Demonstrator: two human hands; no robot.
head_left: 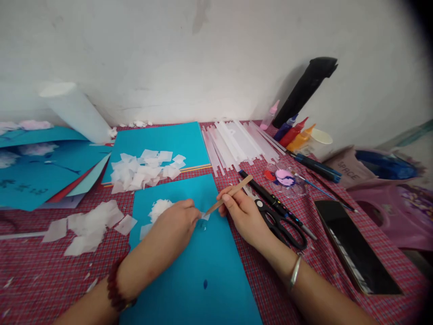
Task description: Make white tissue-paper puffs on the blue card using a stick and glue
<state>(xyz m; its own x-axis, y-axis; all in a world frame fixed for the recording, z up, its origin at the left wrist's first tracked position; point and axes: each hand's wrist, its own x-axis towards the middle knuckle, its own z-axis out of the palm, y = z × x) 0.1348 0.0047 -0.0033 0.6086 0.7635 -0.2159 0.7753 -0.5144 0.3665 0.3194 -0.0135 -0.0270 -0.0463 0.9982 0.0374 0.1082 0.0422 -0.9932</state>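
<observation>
My right hand (246, 219) grips a wooden craft stick (244, 182), its lower end slanting down to the blue sheet of paper (189, 275). Fingers pinched, my left hand (179, 223) holds a small square of white tissue paper (205, 216) at the stick's tip. Just below it a wet, clear blob (202, 224) shows on the blue sheet. A white tuft of crumpled tissue (160, 209) sits on the sheet beside my left hand, partly covered by it. Lower down the sheet is a small dark blue spot (205, 284).
Tissue squares (138, 171) lie on more blue paper behind, others (94, 225) on the left cloth. White strips (241, 144) lie at the back. Black-handled scissors (280, 221), pens (274, 198), a paint palette (286, 178) and a phone (355, 246) are right. Paint bottles (296, 133) stand near the wall.
</observation>
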